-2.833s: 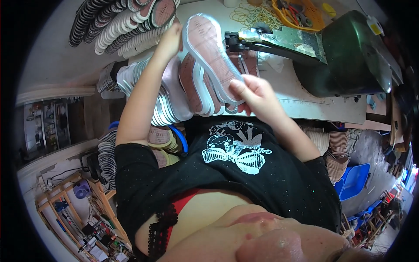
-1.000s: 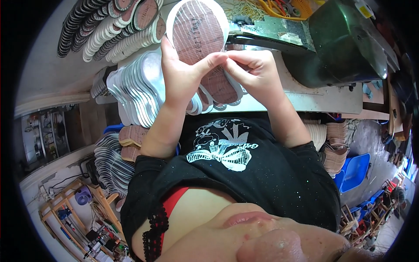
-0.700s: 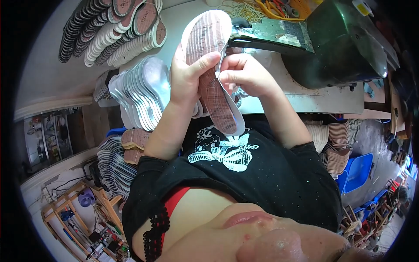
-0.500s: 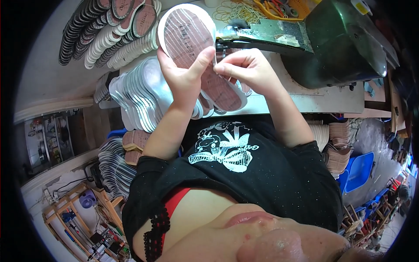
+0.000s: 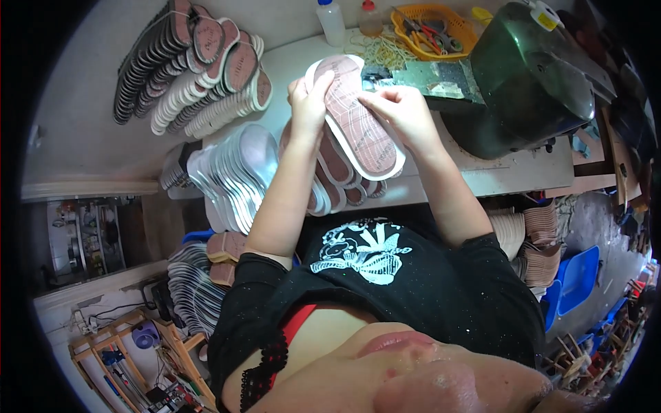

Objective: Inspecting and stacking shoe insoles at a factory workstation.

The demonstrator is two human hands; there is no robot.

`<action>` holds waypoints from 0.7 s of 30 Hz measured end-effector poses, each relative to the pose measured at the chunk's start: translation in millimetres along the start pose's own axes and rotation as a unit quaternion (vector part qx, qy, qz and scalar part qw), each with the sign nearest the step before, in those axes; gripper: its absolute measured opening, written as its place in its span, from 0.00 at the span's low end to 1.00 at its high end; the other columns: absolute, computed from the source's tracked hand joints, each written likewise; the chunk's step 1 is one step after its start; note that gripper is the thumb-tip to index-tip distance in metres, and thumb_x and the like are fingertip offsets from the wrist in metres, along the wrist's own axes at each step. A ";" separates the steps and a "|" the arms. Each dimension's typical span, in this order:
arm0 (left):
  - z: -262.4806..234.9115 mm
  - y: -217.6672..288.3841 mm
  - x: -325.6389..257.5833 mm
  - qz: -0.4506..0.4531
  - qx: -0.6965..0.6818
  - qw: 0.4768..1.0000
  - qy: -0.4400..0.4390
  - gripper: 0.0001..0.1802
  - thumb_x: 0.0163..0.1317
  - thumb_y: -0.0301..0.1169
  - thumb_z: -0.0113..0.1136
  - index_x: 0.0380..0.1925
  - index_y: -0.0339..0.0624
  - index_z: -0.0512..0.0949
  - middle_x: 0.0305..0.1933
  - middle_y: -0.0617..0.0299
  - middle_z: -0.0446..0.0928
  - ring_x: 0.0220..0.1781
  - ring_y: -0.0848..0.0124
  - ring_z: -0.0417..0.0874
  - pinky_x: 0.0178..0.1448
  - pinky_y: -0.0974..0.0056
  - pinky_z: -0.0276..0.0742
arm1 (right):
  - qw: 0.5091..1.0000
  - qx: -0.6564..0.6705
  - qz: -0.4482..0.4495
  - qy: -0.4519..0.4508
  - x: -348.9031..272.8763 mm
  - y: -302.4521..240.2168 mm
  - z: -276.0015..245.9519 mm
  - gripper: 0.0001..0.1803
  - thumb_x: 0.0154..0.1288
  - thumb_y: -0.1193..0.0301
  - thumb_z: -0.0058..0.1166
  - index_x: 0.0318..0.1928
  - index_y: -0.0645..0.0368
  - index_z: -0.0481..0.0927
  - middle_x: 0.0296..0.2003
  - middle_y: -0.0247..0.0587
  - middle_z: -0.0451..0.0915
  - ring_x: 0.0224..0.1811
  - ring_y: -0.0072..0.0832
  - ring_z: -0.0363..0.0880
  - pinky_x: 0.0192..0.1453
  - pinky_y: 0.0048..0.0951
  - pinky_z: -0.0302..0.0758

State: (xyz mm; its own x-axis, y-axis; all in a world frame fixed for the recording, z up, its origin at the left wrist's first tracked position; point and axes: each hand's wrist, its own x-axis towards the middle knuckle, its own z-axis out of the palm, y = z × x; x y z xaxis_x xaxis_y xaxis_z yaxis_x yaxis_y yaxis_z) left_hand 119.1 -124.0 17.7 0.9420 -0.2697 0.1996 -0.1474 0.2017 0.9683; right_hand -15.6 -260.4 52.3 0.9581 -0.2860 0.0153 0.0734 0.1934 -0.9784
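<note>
A shoe insole (image 5: 361, 127) with a brown printed face and a white rim is held up over the table, tilted with its lower end to the right. My left hand (image 5: 308, 103) grips its upper left edge, the thumb lying on the brown face and the fingers hidden behind. On the opposite edge, near the narrow middle, my right hand (image 5: 405, 113) pinches with thumb and fingertips. Whether a thread lies in that pinch is too small to tell. Below and behind it, more brown-faced insoles (image 5: 335, 167) rest by the table's near edge.
A green sewing machine (image 5: 527, 79) stands at right, its arm (image 5: 437, 82) reaching toward my right hand. Silvery insoles (image 5: 241, 162) fan out at left, with bundled insoles (image 5: 206, 76) beyond. At the back are an orange basket (image 5: 420, 34) of tools, pale cord (image 5: 385, 54) and a bottle (image 5: 332, 24).
The insole has shifted right and been turned, so its brown face shows more fully. My left hand has moved up toward its top end. The whole view has shifted slightly.
</note>
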 end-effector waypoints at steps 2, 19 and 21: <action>6.9 6.7 2.3 -0.056 -0.016 0.998 -0.039 0.18 0.55 0.34 0.64 0.39 0.30 0.79 0.47 0.53 0.70 0.48 0.67 0.74 0.53 0.64 0.71 | 0.999 0.036 0.004 0.009 -7.1 -3.9 -4.9 0.08 0.59 0.75 0.60 0.32 0.69 0.81 0.28 0.36 0.80 0.29 0.16 0.75 0.34 0.16 0.71; 9.0 24.2 56.6 -0.104 0.149 0.980 -0.083 0.25 0.57 0.42 0.63 0.42 0.27 0.78 0.39 0.53 0.81 0.39 0.70 0.81 0.46 0.67 0.74 | 0.964 0.230 0.127 0.030 -42.0 -3.4 32.5 0.14 0.63 0.64 0.53 0.30 0.65 0.79 0.23 0.43 0.81 0.19 0.24 0.78 0.23 0.21 0.75; 18.6 47.9 63.2 -0.038 0.406 0.904 -0.129 0.36 0.51 0.55 0.63 0.48 0.33 0.77 0.47 0.45 0.79 0.50 0.54 0.80 0.58 0.56 0.69 | 0.964 0.240 0.097 0.060 -33.3 2.7 31.2 0.14 0.64 0.65 0.51 0.30 0.65 0.79 0.22 0.43 0.81 0.19 0.24 0.78 0.25 0.21 0.75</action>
State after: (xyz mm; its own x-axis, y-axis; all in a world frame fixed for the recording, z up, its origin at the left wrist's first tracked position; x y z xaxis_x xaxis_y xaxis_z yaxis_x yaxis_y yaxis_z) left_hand 166.0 -148.9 79.5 0.8722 -0.4859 0.0558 -0.3572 -0.5549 0.7513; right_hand -38.6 -221.0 55.6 0.9297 -0.3022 -0.2105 0.0439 0.6583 -0.7514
